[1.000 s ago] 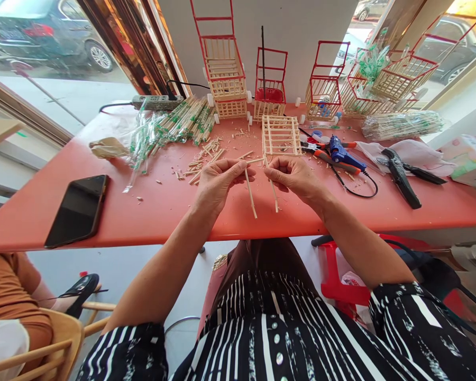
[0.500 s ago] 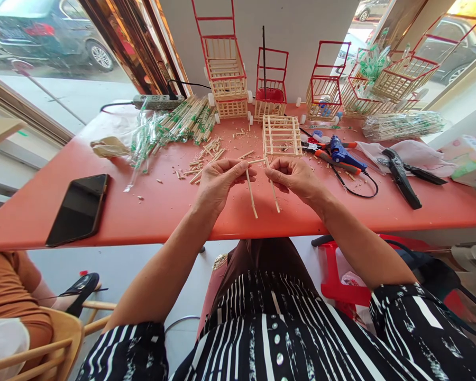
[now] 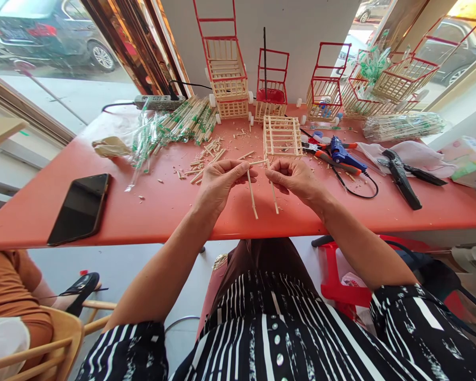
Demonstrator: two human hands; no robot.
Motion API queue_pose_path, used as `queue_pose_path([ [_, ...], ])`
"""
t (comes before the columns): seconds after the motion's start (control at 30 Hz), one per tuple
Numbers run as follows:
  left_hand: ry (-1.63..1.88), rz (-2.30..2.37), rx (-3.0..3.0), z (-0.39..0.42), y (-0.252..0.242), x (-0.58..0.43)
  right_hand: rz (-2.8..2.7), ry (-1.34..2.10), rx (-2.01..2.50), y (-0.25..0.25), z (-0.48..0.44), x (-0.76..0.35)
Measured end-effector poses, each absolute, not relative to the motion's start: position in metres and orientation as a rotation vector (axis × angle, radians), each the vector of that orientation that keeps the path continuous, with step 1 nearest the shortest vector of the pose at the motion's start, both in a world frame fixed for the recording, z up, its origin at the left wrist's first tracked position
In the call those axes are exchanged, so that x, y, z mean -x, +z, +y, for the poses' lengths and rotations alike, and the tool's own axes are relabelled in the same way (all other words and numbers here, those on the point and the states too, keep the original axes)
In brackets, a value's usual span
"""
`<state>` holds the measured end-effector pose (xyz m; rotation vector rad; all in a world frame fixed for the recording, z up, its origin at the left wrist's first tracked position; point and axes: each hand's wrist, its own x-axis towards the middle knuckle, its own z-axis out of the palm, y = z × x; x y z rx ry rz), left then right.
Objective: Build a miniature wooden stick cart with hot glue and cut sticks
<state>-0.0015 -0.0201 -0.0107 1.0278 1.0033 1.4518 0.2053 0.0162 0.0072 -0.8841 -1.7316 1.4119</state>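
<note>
My left hand [image 3: 219,182] and my right hand [image 3: 297,179] hover over the red table [image 3: 150,211], fingers pinched. Between them they hold a small frame of thin wooden sticks [image 3: 253,193]: a short crosspiece on top and two long sticks hanging toward me. The left hand pinches the left stick's top, the right hand the right stick's top. Just beyond the hands lies a flat wooden stick grid [image 3: 281,136]. Cut stick pieces [image 3: 206,156] lie scattered ahead of the left hand.
A black phone [image 3: 79,208] lies at left. Wrapped chopstick bundles [image 3: 182,123] and a power strip [image 3: 158,101] sit at back left. A blue glue gun [image 3: 343,154], pliers [image 3: 400,177] and cloth lie at right. Red-and-wood stick carts [image 3: 227,79] line the back. Another person sits at lower left.
Almost nothing has moved. Both hands keep pinching the stick frame in the same spot, with only slight shifts of the fingers and of the view.
</note>
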Motion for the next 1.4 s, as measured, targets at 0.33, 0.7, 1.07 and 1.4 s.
queue_pose_path([
  [0.33, 1.437, 1.015, -1.054, -0.0208, -0.0104, 0.0018, -1.731, 1.412, 0.865, 0.0056, 0.0158, -0.2061],
  [0.7, 1.435, 1.002, -1.051, -0.0195, -0.0099, 0.0019, -1.742, 1.407, 0.868, 0.0048, 0.0161, -0.2069],
  [1.07, 1.421, 0.997, -1.058, -0.0206, -0.0096, 0.0014, -1.743, 1.386, 0.9, 0.0046, 0.0139, -0.207],
  [1.4, 1.384, 1.042, -1.072, -0.0177, -0.0084, 0.0015, -1.771, 1.36, 0.905, 0.0025, 0.0148, -0.209],
])
